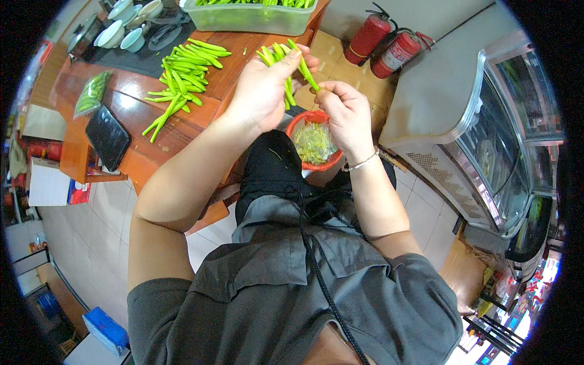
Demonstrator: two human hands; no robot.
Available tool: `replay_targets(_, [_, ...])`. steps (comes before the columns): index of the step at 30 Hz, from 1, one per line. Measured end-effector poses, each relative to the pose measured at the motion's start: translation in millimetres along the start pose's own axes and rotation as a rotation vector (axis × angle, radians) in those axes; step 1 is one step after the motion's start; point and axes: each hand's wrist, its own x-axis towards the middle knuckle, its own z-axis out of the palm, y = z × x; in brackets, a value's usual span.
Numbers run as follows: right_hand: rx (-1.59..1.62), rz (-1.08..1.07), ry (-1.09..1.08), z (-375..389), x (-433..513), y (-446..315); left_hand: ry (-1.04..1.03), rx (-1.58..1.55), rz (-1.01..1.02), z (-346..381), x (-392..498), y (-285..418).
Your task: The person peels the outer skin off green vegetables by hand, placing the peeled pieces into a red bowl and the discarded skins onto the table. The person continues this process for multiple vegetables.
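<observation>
In my left hand point(273, 77) is a small bunch of green bean pods point(267, 55), held between thumb and fingers. My right hand point(344, 107) pinches the lower end of one green pod point(308, 74), whose upper part lies against the left fingers. Below the hands, a red plastic basket point(337, 160) holds thin yellow-green trimmings point(314, 142) in a clear liner. On the wooden table point(150, 157), left of my left hand, lies a loose pile of green pods point(187, 68). More pods fill a clear plastic tub point(248, 20) at the table's far edge.
A bag of green pods point(92, 93) and a black flat object point(107, 137) lie at the table's left. Bowls point(112, 34) stand on a dark mat beyond. Two fire extinguishers point(368, 37) stand on the floor near a glass-fronted display case point(495, 146) at right.
</observation>
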Motion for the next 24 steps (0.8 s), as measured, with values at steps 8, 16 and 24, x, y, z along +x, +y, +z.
replay_targets(8, [-0.202,-0.287,0.094,-11,-13,13,-0.176,-0.071,0.002,3,-10,1])
replay_targets(16, [-0.787,-0.162,-0.265,-31,2,58,-0.213,-0.019,-0.126,10,-13,9])
replay_targets(24, [-0.994,-0.678,-0.219,110,82,-1,-0.602,0.126,-0.208,11,-31,20])
